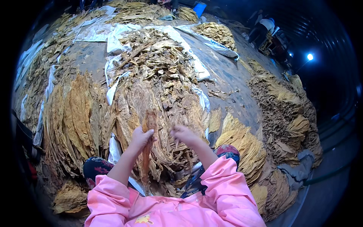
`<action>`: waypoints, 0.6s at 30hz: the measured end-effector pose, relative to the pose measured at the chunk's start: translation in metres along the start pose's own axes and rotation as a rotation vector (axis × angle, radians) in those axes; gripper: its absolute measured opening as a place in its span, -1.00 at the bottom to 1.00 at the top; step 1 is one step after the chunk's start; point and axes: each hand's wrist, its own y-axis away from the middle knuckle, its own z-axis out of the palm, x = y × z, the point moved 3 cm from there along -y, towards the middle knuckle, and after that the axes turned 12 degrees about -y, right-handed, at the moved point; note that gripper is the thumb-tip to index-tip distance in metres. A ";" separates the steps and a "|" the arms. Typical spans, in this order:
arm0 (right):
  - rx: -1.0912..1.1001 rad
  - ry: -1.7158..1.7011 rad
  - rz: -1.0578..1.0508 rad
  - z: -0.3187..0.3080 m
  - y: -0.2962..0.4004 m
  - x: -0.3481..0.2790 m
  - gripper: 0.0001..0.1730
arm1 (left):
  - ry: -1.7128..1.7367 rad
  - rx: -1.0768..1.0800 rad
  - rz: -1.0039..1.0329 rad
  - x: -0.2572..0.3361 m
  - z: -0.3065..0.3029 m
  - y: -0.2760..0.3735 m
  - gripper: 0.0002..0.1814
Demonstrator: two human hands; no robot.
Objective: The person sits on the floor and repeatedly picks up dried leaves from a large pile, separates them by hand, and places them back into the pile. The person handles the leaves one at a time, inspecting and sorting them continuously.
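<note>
My left hand (pixel 141 138) grips a narrow, reddish-brown dried leaf (pixel 146 161), likely tobacco, with the thumb laid across it. The leaf stands roughly lengthwise, its top above my fist and its tail hanging towards my lap. A short way to the right, my right hand (pixel 183 134) hovers over the middle leaf pile (pixel 175 105) with its fingers curled. Motion blur hides whether anything thin is between those fingers. Beneath both hands the pile holds long, flattened brown leaves at the near end and crumpled ones farther off.
Yellow-brown leaves form a left pile (pixel 75 113) and a right bundle (pixel 241 144). A darker heap (pixel 283 113) lies farther right. White woven sheeting (pixel 184 42) edges the middle pile. A person (pixel 262 28) bends near a bright lamp (pixel 310 57); a blue container (pixel 200 9) stands far back.
</note>
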 end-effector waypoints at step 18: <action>-0.392 -0.215 0.204 0.082 0.016 0.044 -0.82 | 0.463 0.173 0.029 0.026 -0.047 -0.015 -0.76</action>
